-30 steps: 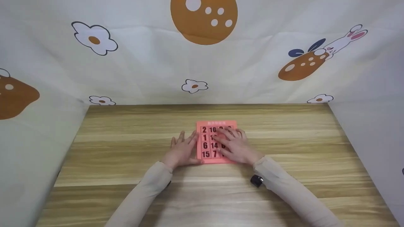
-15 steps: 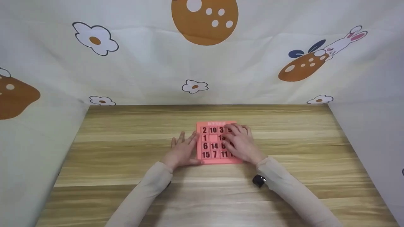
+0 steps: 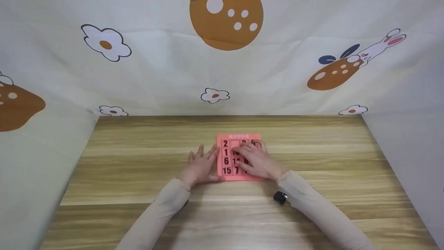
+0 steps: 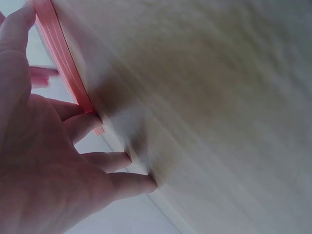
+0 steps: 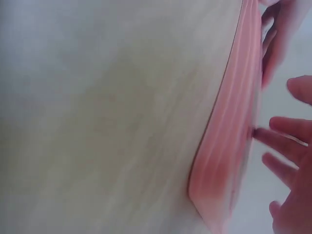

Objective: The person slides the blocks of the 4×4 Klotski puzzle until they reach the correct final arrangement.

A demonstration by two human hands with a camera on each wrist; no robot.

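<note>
A pink sliding number puzzle (image 3: 226, 161) lies flat on the table, its square tiles marked with black numbers. My left hand (image 3: 199, 167) rests along its left side, fingers spread. In the left wrist view, the thumb and a couple of fingertips touch the puzzle's side edge (image 4: 63, 58), while other fingertips rest on the table. Over the right part of the board is my right hand (image 3: 260, 161), covering several tiles. One of its fingertips touches the puzzle's face (image 5: 253, 131) in the right wrist view. A gap shows in the top row, right of the 2 tile (image 3: 225, 143).
The wood-grain table (image 3: 138, 149) extends around the puzzle. A pale cloth (image 3: 156, 69) printed with flowers and orange shapes rises behind it, with pale walls at both sides. A small black device (image 3: 280, 197) sits at my right wrist.
The 13 tile slid right, leaving a gap in the second row; then the 10 tile slid down into it. My right hand moved right, then back left. The left hand stayed put.
</note>
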